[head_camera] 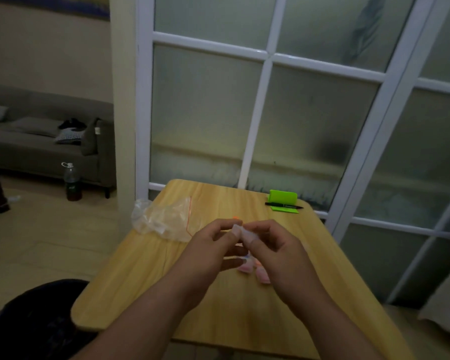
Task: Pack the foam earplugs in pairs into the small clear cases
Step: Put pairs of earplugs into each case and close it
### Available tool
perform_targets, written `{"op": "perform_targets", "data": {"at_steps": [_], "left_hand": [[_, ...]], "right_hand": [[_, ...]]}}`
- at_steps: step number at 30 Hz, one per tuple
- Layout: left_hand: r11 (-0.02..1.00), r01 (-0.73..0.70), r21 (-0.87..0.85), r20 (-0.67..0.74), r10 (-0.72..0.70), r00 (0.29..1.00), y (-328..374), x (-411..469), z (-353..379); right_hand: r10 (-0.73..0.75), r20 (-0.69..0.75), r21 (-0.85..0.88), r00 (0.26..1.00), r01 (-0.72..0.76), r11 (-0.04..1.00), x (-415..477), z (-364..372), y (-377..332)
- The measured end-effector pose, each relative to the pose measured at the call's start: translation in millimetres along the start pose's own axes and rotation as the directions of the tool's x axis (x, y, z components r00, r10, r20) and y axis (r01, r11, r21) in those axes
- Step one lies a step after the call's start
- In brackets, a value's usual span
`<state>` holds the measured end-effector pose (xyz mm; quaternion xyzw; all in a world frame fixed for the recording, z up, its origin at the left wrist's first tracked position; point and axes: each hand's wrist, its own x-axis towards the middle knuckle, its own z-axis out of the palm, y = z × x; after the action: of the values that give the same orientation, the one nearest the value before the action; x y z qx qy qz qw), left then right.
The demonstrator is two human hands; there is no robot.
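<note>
A person's left grip [205, 253] and right grip [278, 255] meet above the middle of a wooden table [146, 281], both pinching one small clear case [240, 231] between thumb and fingertips. The picture is too soft to show whether its lid is open. Pink and orange earplugs [247, 267] lie loose on the table just below the hands, partly hidden by the right grip. A crumpled plastic bag [164, 219] sits to the left at the table's edge, and a green box [283, 198] with a pen [283, 204] stands well apart at the far corner.

The case looks light, hard and smooth, so it is likely to slip or spring away if squeezed. It is best held by its side edges, with the lid left free. The foam plugs should be nearly weightless and squashy, so they are best picked up with a gentle pinch at mid-body.
</note>
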<state>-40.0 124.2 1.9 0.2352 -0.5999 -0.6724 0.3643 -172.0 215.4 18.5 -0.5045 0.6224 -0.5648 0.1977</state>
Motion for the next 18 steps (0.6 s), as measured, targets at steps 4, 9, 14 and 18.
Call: {"op": "perform_targets", "data": {"at_steps": [4,9,14,18], "left_hand": [[0.997,-0.032,0.067,-0.054,0.036,0.998,-5,3,-4],[0.975,-0.052,0.216,0.054,0.041,0.998,-7,5,-4],[0.984,0.028,0.175,0.084,-0.043,0.996,-8,10,-3],[0.986,0.042,0.164,0.064,-0.053,0.997,-12,16,-2]], "right_hand": [[0.120,-0.043,-0.026,0.992,-0.121,0.992,4,4,8],[0.281,0.021,0.198,0.959,-0.279,0.939,18,2,17],[0.323,-0.011,0.230,0.946,-0.312,0.922,28,4,28],[0.358,-0.016,0.132,0.934,-0.353,0.926,32,4,34]]}}
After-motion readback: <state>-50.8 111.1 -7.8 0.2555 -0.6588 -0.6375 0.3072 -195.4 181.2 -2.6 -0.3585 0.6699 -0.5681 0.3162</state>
